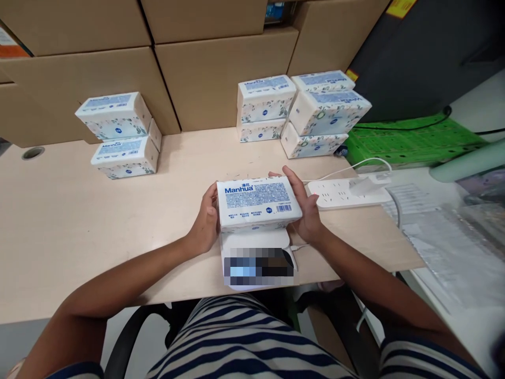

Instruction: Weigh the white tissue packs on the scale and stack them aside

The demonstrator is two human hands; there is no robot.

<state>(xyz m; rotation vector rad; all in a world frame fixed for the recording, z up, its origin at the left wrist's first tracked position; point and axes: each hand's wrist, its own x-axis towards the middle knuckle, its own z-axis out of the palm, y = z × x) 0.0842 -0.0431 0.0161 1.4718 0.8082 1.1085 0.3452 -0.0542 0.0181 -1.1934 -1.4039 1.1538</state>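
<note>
A white tissue pack [258, 202] printed "Manhua" in blue sits between my two hands. My left hand [207, 221] presses against its left end, fingers partly hidden behind it. At the right end, my right hand [305, 210] grips the pack, with the thumb raised and the fingertips showing past the far corner. Below the pack is a white device like a kitchen scale [252, 239], its near end blurred out by pixels. Whether the pack rests on the device or is held just above it, I cannot tell.
Two stacked tissue packs [126, 155] stand at the left, and several more [264, 100] at the back right. Cardboard boxes [224, 79] line the rear. A white power strip [347, 192] with cables lies at the right, near a green plastic crate [418, 139].
</note>
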